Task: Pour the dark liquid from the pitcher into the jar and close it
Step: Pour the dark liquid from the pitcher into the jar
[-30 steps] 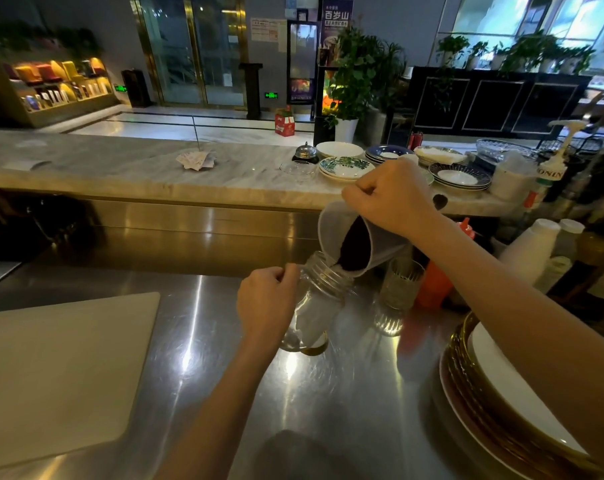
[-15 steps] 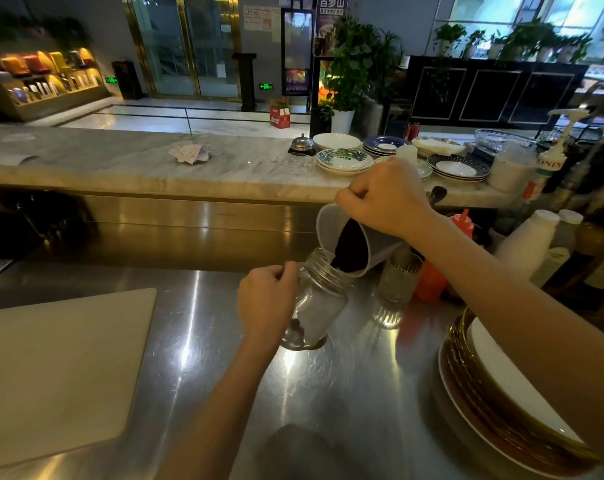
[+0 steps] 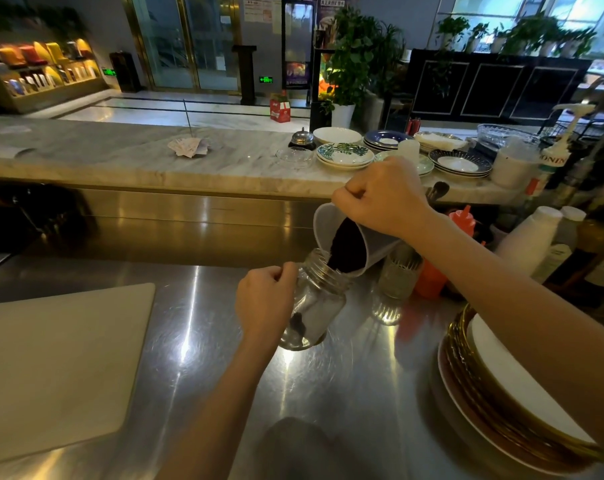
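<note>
My left hand (image 3: 264, 299) grips a clear glass jar (image 3: 316, 304), holding it tilted on the steel counter with its threaded mouth toward the upper right. My right hand (image 3: 380, 199) holds a translucent white pitcher (image 3: 380, 244) by its upper rim or handle, tipped steeply down to the left. Its spout rests at the jar's mouth. Dark liquid (image 3: 347, 247) lies along the inside of the pitcher and a small dark pool sits low in the jar. No lid for the jar is in view.
A pale cutting board (image 3: 58, 362) lies at the left. Stacked plates (image 3: 501, 410) fill the right front. Ribbed glasses (image 3: 399, 277), an orange squeeze bottle (image 3: 461, 220) and white bottles (image 3: 532, 244) stand behind the jar. Dishes (image 3: 345, 155) crowd the marble ledge.
The pitcher has tipped a little further and dark liquid has begun to gather in the bottom of the jar. Both hands keep their grips.
</note>
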A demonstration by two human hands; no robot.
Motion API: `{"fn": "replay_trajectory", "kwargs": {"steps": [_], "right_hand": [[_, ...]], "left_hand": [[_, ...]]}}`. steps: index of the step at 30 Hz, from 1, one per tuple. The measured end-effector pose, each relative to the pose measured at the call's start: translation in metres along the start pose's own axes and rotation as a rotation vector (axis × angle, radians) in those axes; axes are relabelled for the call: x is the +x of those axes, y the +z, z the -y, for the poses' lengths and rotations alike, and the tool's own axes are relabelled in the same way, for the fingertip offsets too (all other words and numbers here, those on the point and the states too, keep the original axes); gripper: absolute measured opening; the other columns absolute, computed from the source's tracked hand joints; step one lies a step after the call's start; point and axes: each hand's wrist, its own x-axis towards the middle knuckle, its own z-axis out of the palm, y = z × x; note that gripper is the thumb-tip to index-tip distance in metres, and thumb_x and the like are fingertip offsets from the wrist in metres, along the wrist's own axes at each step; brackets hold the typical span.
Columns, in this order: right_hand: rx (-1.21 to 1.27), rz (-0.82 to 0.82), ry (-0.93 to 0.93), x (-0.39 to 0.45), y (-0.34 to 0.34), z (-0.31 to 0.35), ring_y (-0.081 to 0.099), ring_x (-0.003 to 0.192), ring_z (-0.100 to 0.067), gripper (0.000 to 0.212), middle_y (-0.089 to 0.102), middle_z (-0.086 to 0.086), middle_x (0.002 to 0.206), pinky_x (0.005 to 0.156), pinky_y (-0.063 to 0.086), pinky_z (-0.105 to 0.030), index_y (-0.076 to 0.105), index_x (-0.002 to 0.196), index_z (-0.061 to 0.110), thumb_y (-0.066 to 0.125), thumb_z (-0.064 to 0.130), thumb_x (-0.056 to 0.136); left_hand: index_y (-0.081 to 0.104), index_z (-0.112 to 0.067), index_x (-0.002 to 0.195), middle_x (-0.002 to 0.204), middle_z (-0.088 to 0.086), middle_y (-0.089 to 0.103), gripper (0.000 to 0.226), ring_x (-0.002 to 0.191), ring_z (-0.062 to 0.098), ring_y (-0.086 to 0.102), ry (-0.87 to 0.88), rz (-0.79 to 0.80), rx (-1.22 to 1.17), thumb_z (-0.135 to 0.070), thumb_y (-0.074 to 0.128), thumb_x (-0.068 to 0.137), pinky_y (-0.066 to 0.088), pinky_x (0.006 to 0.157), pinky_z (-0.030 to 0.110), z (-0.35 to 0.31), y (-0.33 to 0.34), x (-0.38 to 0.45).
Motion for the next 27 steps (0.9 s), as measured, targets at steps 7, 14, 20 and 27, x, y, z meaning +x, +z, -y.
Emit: {"fn": "replay_trajectory", "kwargs": {"steps": [7,14,20,27], "right_hand": [[0.025,-0.049,-0.034,-0.0016,0.0002,0.0001,0.010,0.033,0.001,0.039,0.026,0.008,0.032,0.043,0.015,-0.012,0.042,0.036,0.024,0.038,0.031,0.074],[0.034,-0.066,-0.042,-0.0014,-0.0005,0.0013,0.010,0.033,0.001,0.041,0.026,0.008,0.031,0.044,0.018,-0.013,0.045,0.034,0.021,0.039,0.031,0.074],[0.013,-0.077,-0.067,0.0002,-0.0030,0.0039,0.009,0.033,-0.003,0.044,0.024,0.008,0.031,0.044,0.013,-0.012,0.046,0.032,0.017,0.040,0.030,0.074],[0.011,-0.107,-0.082,0.0002,-0.0050,0.0039,0.014,0.032,-0.009,0.044,0.024,0.008,0.031,0.045,0.014,-0.012,0.046,0.031,0.015,0.041,0.027,0.073]], "left_hand": [[0.029,-0.018,0.036,0.024,-0.004,0.025,0.051,0.031,0.010,0.028,-0.029,0.009,-0.020,-0.019,0.052,0.082,0.017,0.038,0.016,0.0005,0.0013,-0.0019],[0.029,-0.017,0.037,0.026,-0.005,0.023,0.050,0.031,0.011,0.026,-0.046,0.001,-0.037,-0.019,0.051,0.082,0.018,0.044,0.024,-0.0010,0.0019,-0.0024],[0.029,-0.018,0.037,0.031,-0.007,0.021,0.050,0.031,0.011,0.023,-0.053,0.003,-0.068,-0.019,0.052,0.081,0.019,0.045,0.025,-0.0006,0.0034,-0.0025],[0.031,-0.016,0.039,0.039,-0.004,0.024,0.048,0.033,0.011,0.025,-0.049,0.006,-0.083,-0.018,0.051,0.082,0.020,0.045,0.026,-0.0024,0.0038,-0.0019]]}}
